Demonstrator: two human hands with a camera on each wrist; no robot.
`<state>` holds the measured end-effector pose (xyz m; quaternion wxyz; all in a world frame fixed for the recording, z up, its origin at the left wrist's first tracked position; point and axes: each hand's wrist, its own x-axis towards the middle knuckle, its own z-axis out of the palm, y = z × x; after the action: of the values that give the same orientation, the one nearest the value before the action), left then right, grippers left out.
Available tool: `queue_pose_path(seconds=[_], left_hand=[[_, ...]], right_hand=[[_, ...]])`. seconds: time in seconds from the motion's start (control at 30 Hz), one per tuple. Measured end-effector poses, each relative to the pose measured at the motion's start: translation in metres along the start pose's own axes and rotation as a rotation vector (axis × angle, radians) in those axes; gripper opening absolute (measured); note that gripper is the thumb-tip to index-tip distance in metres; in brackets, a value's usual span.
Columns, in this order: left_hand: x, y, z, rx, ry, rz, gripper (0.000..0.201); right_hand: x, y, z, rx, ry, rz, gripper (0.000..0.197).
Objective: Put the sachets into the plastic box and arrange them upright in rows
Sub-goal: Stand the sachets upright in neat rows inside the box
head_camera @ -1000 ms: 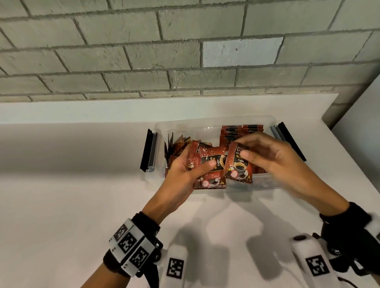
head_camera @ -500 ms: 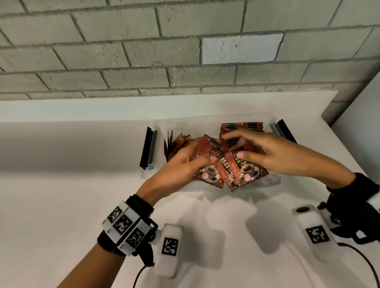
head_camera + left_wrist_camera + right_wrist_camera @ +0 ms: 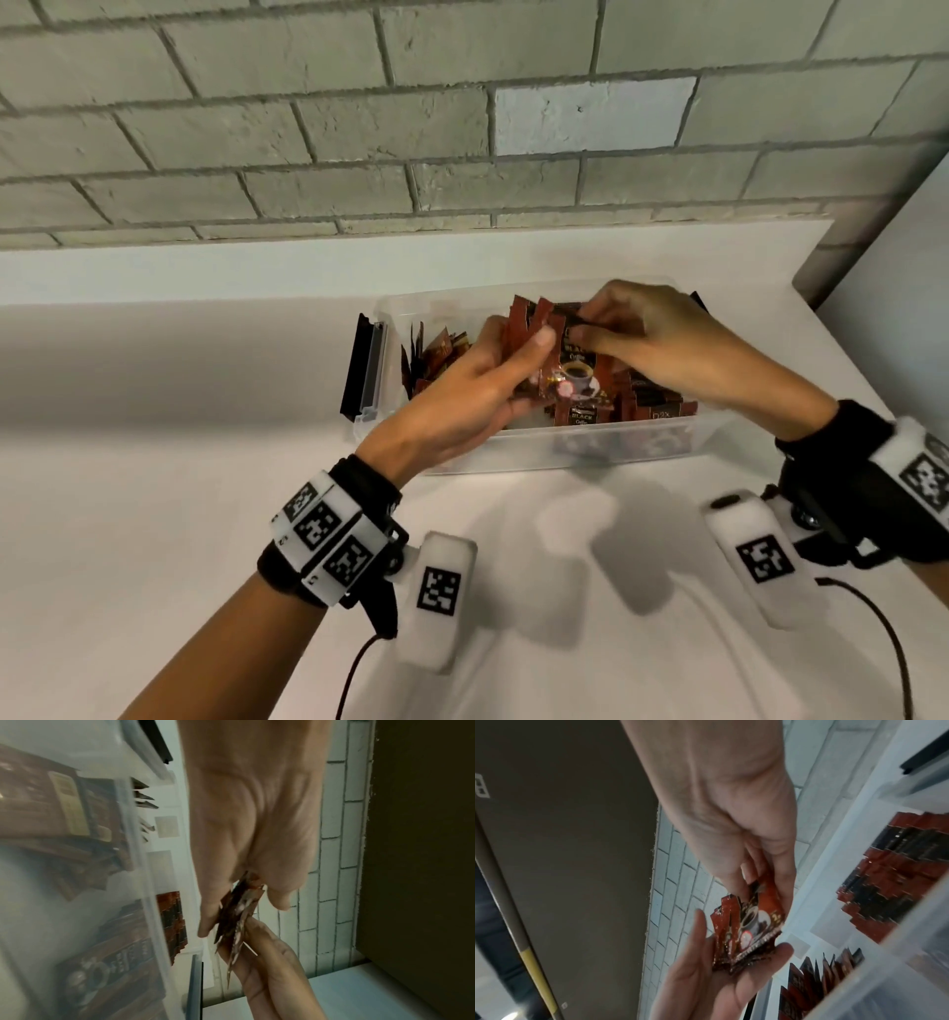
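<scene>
Head view: both hands (image 3: 652, 339) hold sachets (image 3: 565, 360) upright over plastic box (image 3: 518, 452).

Head camera looks down on the plastic box (image 3: 518, 457); both wrist cameras view it close, from opposite sides.

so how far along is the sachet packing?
Partly done. Done: rows of sachets already stand upright in the plastic box. In hand: the left hand holds a small bundle of sachets above the box, and the right hand pinches its top edge. Left: seat that bundle and straighten the looser, tilted sachets at the left end.
</scene>
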<state>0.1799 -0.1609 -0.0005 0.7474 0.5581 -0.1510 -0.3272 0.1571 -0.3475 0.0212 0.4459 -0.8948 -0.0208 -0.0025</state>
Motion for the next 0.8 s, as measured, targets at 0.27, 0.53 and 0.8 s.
queue_pose_path(seconds=[0.27, 0.53, 0.8], left_hand=[[0.027, 0.022, 0.002, 0.002, -0.026, -0.081, 0.049], [0.060, 0.025, 0.010, 0.259, 0.039, -0.009, 0.040], [0.080, 0.027, 0.004, 0.524, 0.018, -0.202, 0.018]], right_hand=[[0.031, -0.021, -0.013, -0.226, -0.009, -0.087, 0.035], [0.057, -0.035, -0.008, -0.229, -0.051, -0.152, 0.046], [0.078, -0.011, -0.010, -0.308, -0.224, -0.033, 0.044]])
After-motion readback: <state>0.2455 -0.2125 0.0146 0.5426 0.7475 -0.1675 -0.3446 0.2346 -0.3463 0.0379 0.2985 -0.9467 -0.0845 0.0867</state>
